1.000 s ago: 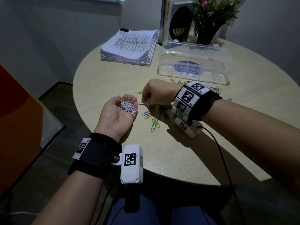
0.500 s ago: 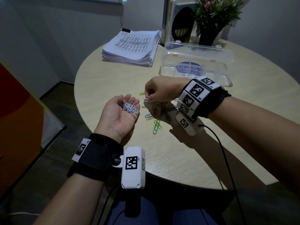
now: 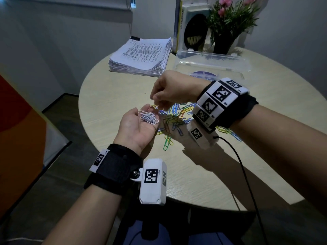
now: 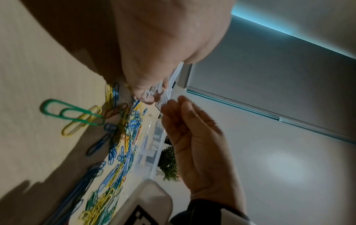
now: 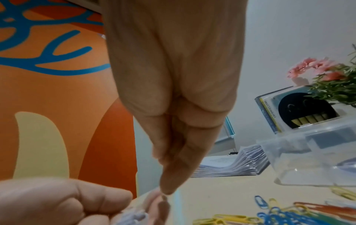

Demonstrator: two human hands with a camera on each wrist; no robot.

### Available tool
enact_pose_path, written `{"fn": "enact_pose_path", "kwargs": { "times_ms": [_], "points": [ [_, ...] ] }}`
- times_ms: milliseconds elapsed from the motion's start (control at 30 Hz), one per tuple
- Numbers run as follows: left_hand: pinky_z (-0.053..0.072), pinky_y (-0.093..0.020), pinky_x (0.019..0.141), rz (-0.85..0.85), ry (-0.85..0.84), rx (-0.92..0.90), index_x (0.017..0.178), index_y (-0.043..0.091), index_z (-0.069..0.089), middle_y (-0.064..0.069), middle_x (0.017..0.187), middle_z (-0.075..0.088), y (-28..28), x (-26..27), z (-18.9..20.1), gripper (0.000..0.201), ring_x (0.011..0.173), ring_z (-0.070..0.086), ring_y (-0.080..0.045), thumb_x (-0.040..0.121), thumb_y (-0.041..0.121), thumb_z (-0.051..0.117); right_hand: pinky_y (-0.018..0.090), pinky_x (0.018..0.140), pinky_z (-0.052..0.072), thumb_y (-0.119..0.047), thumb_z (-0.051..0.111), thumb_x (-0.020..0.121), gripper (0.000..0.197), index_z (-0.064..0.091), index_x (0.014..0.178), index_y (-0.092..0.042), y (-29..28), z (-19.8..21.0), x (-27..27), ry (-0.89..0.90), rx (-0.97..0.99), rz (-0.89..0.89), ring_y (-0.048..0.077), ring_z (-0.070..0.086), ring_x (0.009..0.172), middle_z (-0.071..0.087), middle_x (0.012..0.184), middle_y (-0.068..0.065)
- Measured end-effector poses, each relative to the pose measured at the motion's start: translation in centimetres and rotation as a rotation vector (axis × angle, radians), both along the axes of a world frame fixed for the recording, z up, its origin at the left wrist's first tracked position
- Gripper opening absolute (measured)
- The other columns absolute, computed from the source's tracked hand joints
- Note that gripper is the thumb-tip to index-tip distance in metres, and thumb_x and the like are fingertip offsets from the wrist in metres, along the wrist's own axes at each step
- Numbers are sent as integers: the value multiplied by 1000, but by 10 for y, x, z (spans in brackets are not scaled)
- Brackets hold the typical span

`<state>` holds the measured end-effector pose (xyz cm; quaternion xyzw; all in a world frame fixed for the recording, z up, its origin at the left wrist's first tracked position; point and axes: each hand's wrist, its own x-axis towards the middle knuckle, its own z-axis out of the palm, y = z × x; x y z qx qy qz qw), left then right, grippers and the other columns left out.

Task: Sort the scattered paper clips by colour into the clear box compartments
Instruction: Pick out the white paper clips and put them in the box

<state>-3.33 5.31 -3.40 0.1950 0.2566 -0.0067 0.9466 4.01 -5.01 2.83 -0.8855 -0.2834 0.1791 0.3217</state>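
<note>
My left hand [image 3: 136, 122] lies palm up over the table's near-left edge and cradles a small heap of white paper clips [image 3: 149, 118]. Just above its fingertips my right hand [image 3: 156, 103] points down with thumb and forefinger pressed together, and it seems to pinch a pale clip [image 3: 146, 110] that reaches onto the left fingers. The right wrist view shows those fingertips [image 5: 167, 187] touching the left hand [image 5: 57, 201]. Under my right wrist a mixed pile of coloured clips [image 3: 177, 117] spreads on the table. The clear box [image 3: 212, 62] stands behind, and its compartments cannot be made out.
A large green clip [image 3: 167, 143] and several yellow clips [image 3: 228, 131] lie at the pile's edges. On the round table [image 3: 194, 174], a thick stack of printed paper [image 3: 141, 57] sits at the back left. A potted plant [image 3: 228, 23] and a boxed book [image 3: 191, 27] stand behind the box.
My right hand rose from the coloured pile and moved left over the left fingertips. The left hand stayed palm up with its white clips.
</note>
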Motion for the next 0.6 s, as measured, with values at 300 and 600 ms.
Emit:
{"fn": "enact_pose_path", "kwargs": {
  "times_ms": [300,600],
  "points": [
    [43,-31,88,40,73,101,89,3,56,-11,91,56,5,2,-6,30,82,57,-20,102,11,31,29,69,51,-30,77,77,33,74,98,-6,-9,-30,12,-265,-515,-13,23,65,86,71,92,8],
    [49,-29,80,31,49,117,107,3,53,-12,95,55,-2,7,-4,24,81,57,-19,102,4,30,22,53,41,-14,69,79,9,71,87,-10,-28,-18,18,-207,-430,-45,15,54,65,63,74,3]
  ]
}}
